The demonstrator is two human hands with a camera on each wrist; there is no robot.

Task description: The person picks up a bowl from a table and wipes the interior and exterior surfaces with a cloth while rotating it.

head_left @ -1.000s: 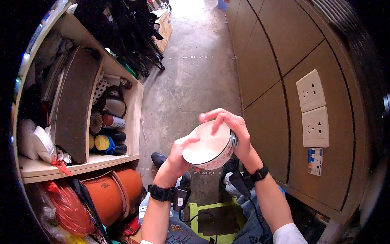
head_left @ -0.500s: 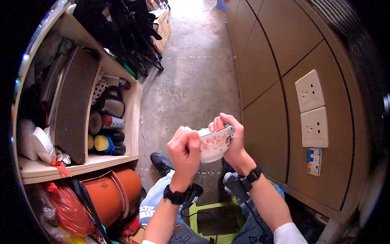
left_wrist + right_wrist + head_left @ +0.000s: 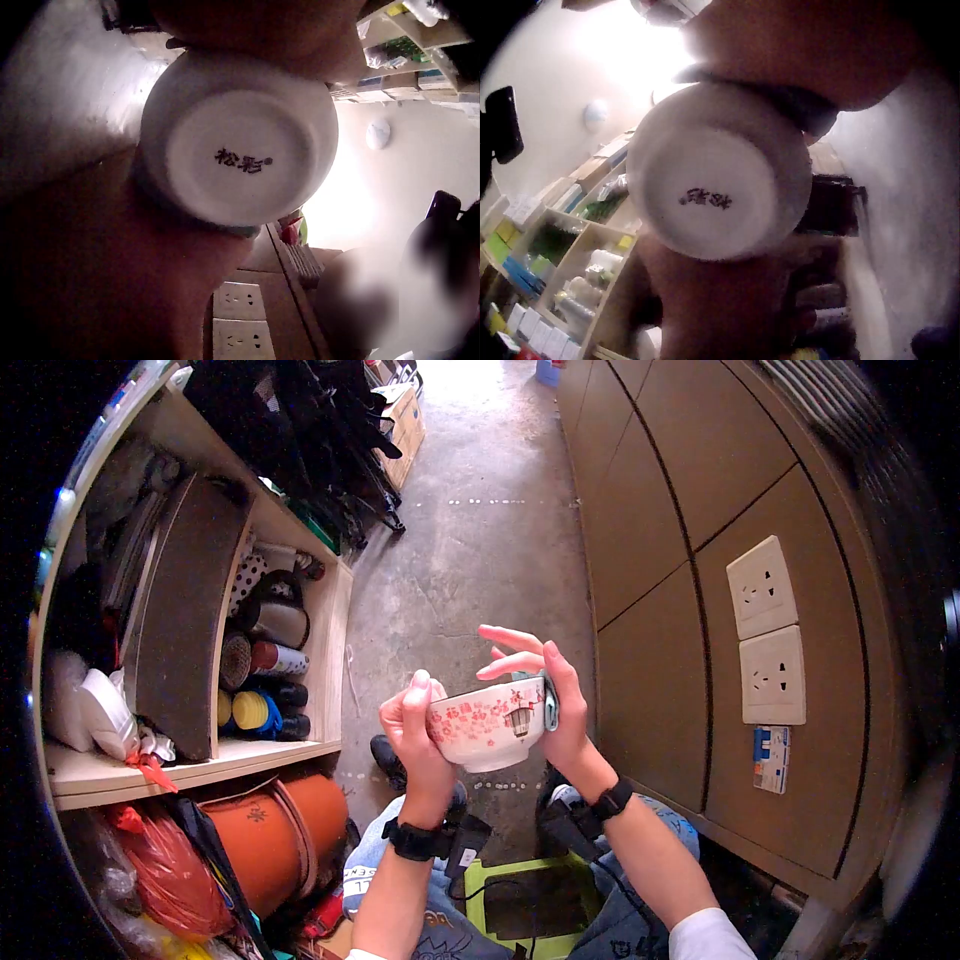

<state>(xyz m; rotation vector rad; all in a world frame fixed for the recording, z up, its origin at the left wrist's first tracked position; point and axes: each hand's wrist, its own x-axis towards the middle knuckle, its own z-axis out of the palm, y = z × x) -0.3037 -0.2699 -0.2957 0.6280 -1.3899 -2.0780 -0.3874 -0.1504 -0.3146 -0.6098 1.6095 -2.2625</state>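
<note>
Both hands hold a white bowl (image 3: 488, 725) with pink blossoms and a small lantern-like drawing on its outside. It is tipped so that its decorated side faces me. My left hand (image 3: 412, 725) grips the left side, thumb up at the rim. At the right side is my right hand (image 3: 560, 710), its thumb raised and its fingers stretched leftward above the far rim. A small grey-green piece, like folded cloth (image 3: 550, 705), lies between that hand and the bowl. Both wrist views show the bowl's underside (image 3: 240, 161) with dark characters on it.
A green stool (image 3: 475, 885) stands between the legs. On the left a wooden shelf (image 3: 335, 660) holds bottles and jars, above an orange cylinder (image 3: 275, 835) and a red plastic bag (image 3: 175, 870). A brown cabinet (image 3: 650, 690) with white sockets (image 3: 773, 675) lines the right.
The bowl has turned from showing its inside to showing its decorated outer side, and shifted slightly left. The right fingers have come out of the bowl and straightened above the rim.
</note>
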